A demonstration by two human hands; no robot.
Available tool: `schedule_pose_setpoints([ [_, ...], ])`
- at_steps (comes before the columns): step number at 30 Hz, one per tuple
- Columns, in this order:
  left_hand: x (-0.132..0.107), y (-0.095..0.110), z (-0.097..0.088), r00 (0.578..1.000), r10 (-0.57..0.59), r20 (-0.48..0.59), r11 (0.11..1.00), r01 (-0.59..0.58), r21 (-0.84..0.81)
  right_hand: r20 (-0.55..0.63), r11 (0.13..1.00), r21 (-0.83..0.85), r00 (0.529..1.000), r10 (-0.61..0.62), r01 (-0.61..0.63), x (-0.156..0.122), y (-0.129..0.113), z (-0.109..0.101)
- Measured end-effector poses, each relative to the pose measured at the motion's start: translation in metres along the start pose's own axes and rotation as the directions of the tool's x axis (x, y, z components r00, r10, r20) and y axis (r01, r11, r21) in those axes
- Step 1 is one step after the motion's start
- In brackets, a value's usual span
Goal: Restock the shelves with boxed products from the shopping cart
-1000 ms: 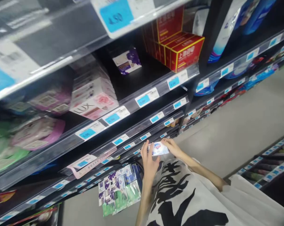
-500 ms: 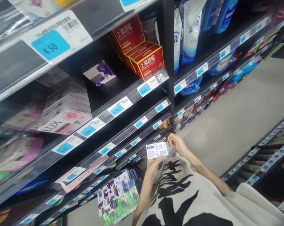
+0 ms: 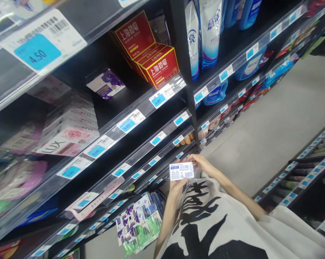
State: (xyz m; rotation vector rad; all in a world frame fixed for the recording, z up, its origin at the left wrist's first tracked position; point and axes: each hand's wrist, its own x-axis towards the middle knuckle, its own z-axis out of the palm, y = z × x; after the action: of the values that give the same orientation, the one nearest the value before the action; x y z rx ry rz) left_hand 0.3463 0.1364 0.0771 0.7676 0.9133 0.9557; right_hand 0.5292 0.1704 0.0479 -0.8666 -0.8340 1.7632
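A small white and blue soap pack [image 3: 181,171] is held low in front of me, its printed back with a barcode facing up. My left hand [image 3: 177,190] grips its lower left edge from underneath, fingers closed on it. My right hand [image 3: 202,164] pinches its right end. Both hands hover beside the lower shelf rails [image 3: 162,154] of a shop shelving unit, just above my black-and-white patterned top [image 3: 205,223].
Red soap boxes [image 3: 157,64], a purple box [image 3: 105,83] and pink Lux boxes [image 3: 68,138] sit on the shelf above. White and blue refill pouches [image 3: 205,32] stand right of the black upright. Hanging packets [image 3: 138,223] are below. Another shelf unit [image 3: 308,176] flanks the grey aisle floor.
The pack was turned over from its front to its barcode back. My right hand let go briefly and now pinches its right end again. The view swung right along the shelves.
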Motion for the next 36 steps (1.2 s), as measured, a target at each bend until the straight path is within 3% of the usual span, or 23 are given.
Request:
schedule_pose_setpoints([
  [3, 0.001, -0.003, -0.008, 0.999, 0.017, -0.047, 1.0, -0.016, 0.014, 0.099, 0.984, -0.173, 0.995, -0.03, 0.047, -0.008, -0.002, 0.003],
  [7, 0.008, -0.006, -0.014, 0.985, 0.12, -0.127, 0.99, -0.109, 0.09, 0.094, 0.899, -0.368, 0.971, -0.218, 0.237, -0.01, -0.007, 0.008],
  [11, 0.015, -0.007, -0.014, 0.957, 0.217, -0.192, 0.975, -0.204, 0.087, 0.147, 0.82, -0.419, 0.92, -0.363, 0.391, -0.008, -0.009, 0.009],
  [15, 0.012, -0.007, -0.014, 0.957, 0.212, -0.2, 0.977, -0.21, 0.034, 0.153, 0.831, -0.399, 0.922, -0.357, 0.388, -0.008, -0.009, 0.007],
  [19, 0.002, -0.004, -0.011, 0.97, 0.202, -0.137, 0.976, -0.187, 0.116, 0.112, 0.905, -0.335, 0.965, -0.237, 0.261, -0.01, -0.006, 0.005],
  [24, -0.005, -0.004, -0.007, 0.974, 0.213, -0.071, 0.97, -0.202, 0.135, 0.04, 0.998, -0.038, 0.998, 0.047, -0.045, -0.007, 0.0, 0.007],
  [31, 0.0, -0.009, -0.007, 0.97, 0.203, -0.133, 0.939, -0.155, 0.306, -0.022, 0.929, 0.08, 0.931, 0.363, -0.361, 0.001, 0.013, 0.003],
  [36, -0.001, -0.013, -0.009, 0.972, 0.207, -0.115, 0.947, -0.169, 0.275, 0.005, 0.887, 0.064, 0.889, 0.459, -0.458, -0.002, 0.011, 0.002],
])
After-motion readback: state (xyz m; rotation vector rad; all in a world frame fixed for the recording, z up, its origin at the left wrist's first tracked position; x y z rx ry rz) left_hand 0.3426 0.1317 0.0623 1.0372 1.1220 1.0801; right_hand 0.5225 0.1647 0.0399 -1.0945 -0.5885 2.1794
